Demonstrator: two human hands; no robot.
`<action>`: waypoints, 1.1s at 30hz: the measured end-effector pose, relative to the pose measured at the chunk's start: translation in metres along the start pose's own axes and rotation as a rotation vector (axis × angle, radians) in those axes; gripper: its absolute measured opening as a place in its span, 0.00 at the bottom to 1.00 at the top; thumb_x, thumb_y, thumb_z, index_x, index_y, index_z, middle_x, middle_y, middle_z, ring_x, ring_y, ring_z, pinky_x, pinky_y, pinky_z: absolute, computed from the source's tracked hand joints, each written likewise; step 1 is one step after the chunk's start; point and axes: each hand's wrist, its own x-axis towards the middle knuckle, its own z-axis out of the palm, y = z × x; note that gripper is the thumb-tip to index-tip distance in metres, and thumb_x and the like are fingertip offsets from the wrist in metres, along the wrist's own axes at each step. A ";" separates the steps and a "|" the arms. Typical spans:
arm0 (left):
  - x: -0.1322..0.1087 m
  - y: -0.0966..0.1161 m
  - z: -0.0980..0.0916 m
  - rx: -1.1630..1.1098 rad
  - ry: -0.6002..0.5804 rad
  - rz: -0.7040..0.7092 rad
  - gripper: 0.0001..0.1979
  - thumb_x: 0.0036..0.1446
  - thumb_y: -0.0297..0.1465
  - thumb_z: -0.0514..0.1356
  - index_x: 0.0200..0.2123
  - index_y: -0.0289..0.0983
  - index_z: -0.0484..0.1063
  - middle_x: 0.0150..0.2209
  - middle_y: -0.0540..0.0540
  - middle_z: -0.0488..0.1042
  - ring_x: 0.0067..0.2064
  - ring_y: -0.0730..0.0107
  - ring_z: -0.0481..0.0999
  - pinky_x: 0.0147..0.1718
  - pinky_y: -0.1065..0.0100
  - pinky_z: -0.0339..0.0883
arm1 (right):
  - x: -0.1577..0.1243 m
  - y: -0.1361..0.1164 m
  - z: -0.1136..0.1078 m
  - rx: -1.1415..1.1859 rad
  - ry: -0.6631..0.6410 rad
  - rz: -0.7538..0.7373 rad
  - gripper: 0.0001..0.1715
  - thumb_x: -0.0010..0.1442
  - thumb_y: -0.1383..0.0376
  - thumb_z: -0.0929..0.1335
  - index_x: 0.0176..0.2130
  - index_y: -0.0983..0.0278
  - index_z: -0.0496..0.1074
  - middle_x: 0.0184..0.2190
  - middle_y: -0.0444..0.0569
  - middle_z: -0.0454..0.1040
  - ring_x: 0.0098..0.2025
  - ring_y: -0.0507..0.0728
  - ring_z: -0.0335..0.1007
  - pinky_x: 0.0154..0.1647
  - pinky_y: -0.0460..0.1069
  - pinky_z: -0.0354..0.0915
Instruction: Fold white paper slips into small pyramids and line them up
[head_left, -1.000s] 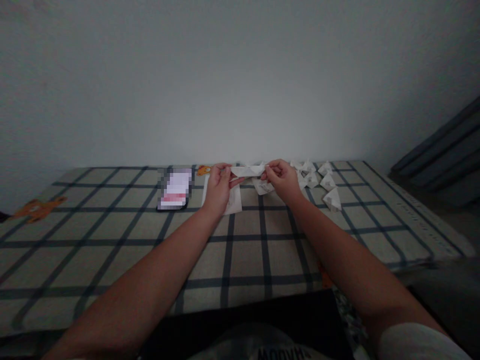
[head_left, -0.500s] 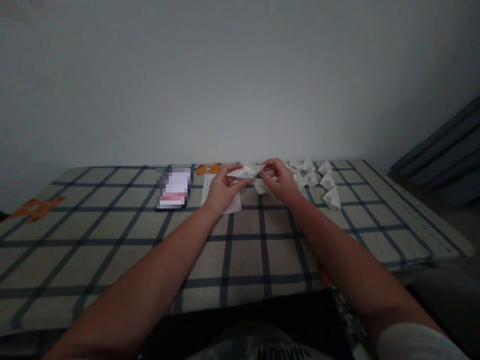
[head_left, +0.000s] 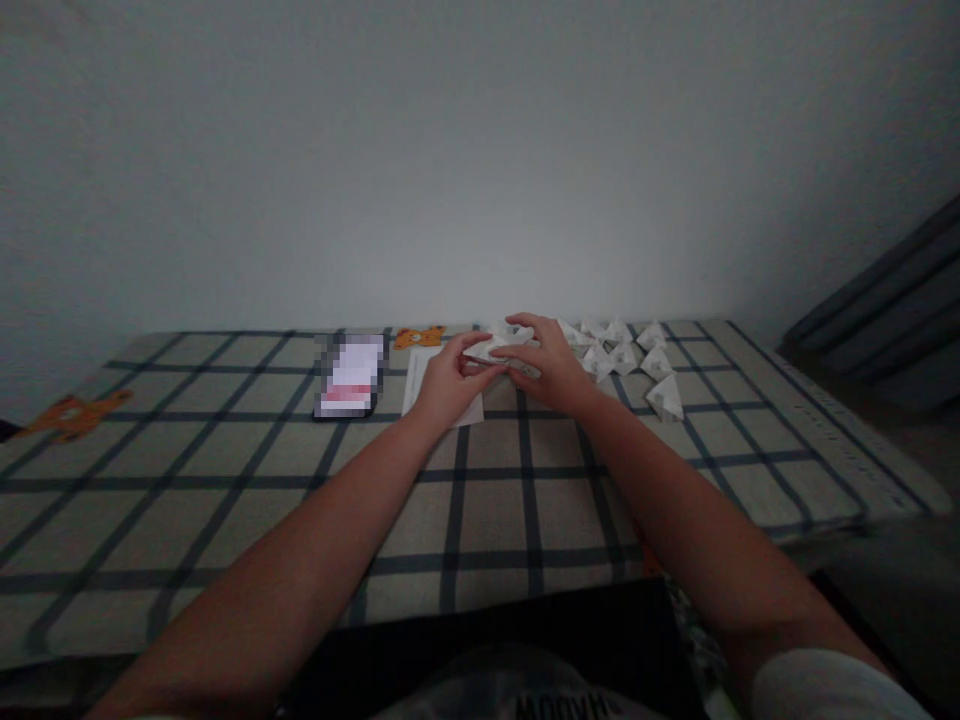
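Near the far edge of the checked cloth [head_left: 225,450], just short of the pale wall [head_left: 480,150], we hold a small folded white paper [head_left: 491,346] between both hands, slightly above the cloth. Our left hand [head_left: 446,385] has its fingers closed on the paper's left end, thumb against the underside. Our right hand [head_left: 551,365] curls its fingers [head_left: 525,326] over the top and right end, shut on it too. Under the left hand a flat white sheet [head_left: 420,378] lies on the cloth. To the right, just beside the right hand, a cluster of small folded paper shapes [head_left: 630,360] sits in a loose group. Left of the sheet lies a dark-edged device [head_left: 349,378], its screen too blurred to read, and an orange bear print [head_left: 420,337] shows behind the sheet.
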 end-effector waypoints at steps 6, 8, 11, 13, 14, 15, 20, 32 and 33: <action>-0.002 0.001 0.001 0.000 -0.041 0.022 0.25 0.49 0.35 0.67 0.50 0.40 0.67 0.48 0.43 0.74 0.37 0.70 0.79 0.36 0.68 0.74 | 0.001 0.003 0.000 -0.009 -0.032 0.016 0.10 0.59 0.62 0.67 0.41 0.57 0.76 0.54 0.52 0.65 0.56 0.60 0.59 0.55 0.59 0.59; -0.002 0.002 0.001 0.029 -0.033 0.040 0.24 0.49 0.35 0.67 0.50 0.40 0.67 0.49 0.43 0.74 0.38 0.70 0.79 0.37 0.68 0.74 | 0.001 0.002 -0.001 0.001 -0.045 0.020 0.09 0.59 0.62 0.67 0.40 0.57 0.76 0.53 0.51 0.67 0.55 0.60 0.60 0.55 0.59 0.58; -0.003 0.004 0.000 0.064 -0.044 0.055 0.25 0.49 0.35 0.67 0.51 0.40 0.67 0.51 0.42 0.73 0.38 0.69 0.79 0.37 0.68 0.74 | 0.001 0.002 -0.001 0.011 -0.047 0.010 0.11 0.59 0.64 0.66 0.42 0.58 0.76 0.52 0.52 0.68 0.54 0.59 0.61 0.54 0.57 0.59; -0.004 0.005 -0.001 0.081 -0.059 0.057 0.25 0.50 0.35 0.67 0.51 0.41 0.66 0.52 0.42 0.72 0.38 0.69 0.79 0.37 0.67 0.74 | 0.001 0.002 -0.001 0.007 -0.054 -0.004 0.12 0.59 0.66 0.67 0.43 0.58 0.75 0.52 0.53 0.67 0.54 0.59 0.60 0.54 0.57 0.59; -0.004 0.005 -0.001 0.089 -0.067 0.060 0.25 0.50 0.35 0.66 0.51 0.41 0.66 0.53 0.42 0.72 0.39 0.69 0.79 0.38 0.67 0.74 | 0.000 0.003 0.000 0.005 -0.062 -0.009 0.13 0.58 0.66 0.67 0.44 0.57 0.75 0.52 0.52 0.67 0.54 0.59 0.60 0.54 0.57 0.59; -0.004 0.005 -0.001 0.097 -0.074 0.064 0.25 0.51 0.35 0.66 0.52 0.41 0.66 0.53 0.42 0.72 0.40 0.68 0.79 0.39 0.66 0.74 | 0.000 0.004 0.000 0.004 -0.069 -0.010 0.13 0.58 0.66 0.67 0.43 0.56 0.75 0.52 0.52 0.67 0.54 0.59 0.60 0.54 0.57 0.59; -0.004 0.005 -0.001 0.136 -0.091 0.070 0.24 0.52 0.36 0.65 0.52 0.42 0.66 0.51 0.42 0.73 0.41 0.67 0.79 0.40 0.65 0.73 | 0.000 0.003 -0.001 0.037 -0.070 0.004 0.11 0.58 0.66 0.67 0.42 0.57 0.75 0.51 0.52 0.67 0.54 0.59 0.60 0.53 0.57 0.59; -0.004 0.010 0.000 0.174 -0.106 0.139 0.21 0.54 0.34 0.63 0.52 0.41 0.67 0.51 0.44 0.73 0.49 0.66 0.75 0.42 0.67 0.74 | -0.002 0.006 0.004 0.039 -0.102 -0.016 0.11 0.60 0.65 0.66 0.43 0.58 0.75 0.49 0.53 0.67 0.52 0.59 0.61 0.52 0.56 0.60; -0.004 0.009 0.000 0.176 -0.106 0.141 0.21 0.55 0.34 0.63 0.52 0.41 0.67 0.51 0.44 0.73 0.49 0.66 0.75 0.42 0.66 0.74 | -0.002 0.006 0.004 0.040 -0.099 -0.017 0.11 0.60 0.65 0.66 0.43 0.59 0.75 0.49 0.53 0.67 0.52 0.59 0.61 0.52 0.56 0.60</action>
